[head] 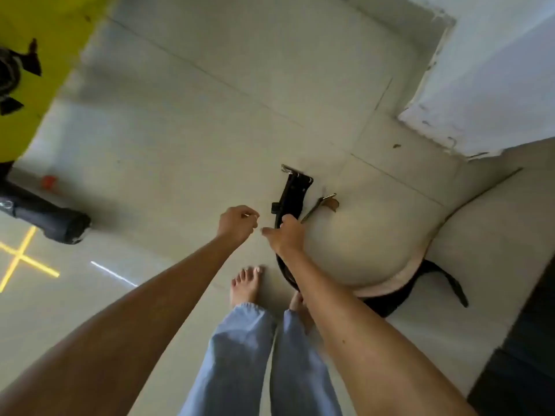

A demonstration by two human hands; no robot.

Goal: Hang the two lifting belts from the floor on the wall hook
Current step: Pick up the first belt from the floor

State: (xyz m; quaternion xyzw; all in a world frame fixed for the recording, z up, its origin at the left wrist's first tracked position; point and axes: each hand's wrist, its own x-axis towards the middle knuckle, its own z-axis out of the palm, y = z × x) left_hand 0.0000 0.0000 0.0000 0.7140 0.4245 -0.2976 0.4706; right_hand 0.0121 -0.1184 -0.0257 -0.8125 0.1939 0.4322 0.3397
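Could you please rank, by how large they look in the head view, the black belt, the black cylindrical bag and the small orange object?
1. black belt
2. black cylindrical bag, possibly similar, being cropped
3. small orange object

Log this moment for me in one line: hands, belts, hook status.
right hand: gripping black belt | left hand: empty, beside it | tan belt: loops alongside, hold unclear | wall hook: not in view | hung: none

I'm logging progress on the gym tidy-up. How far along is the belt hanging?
Done: nothing is hung, and no wall hook is in view. In hand: the right hand grips the black belt near its buckle end; the tan belt appears to rise with it, though its grip is hidden. The left hand is loosely curled and empty. Left: carrying both belts to the hook and hanging them.
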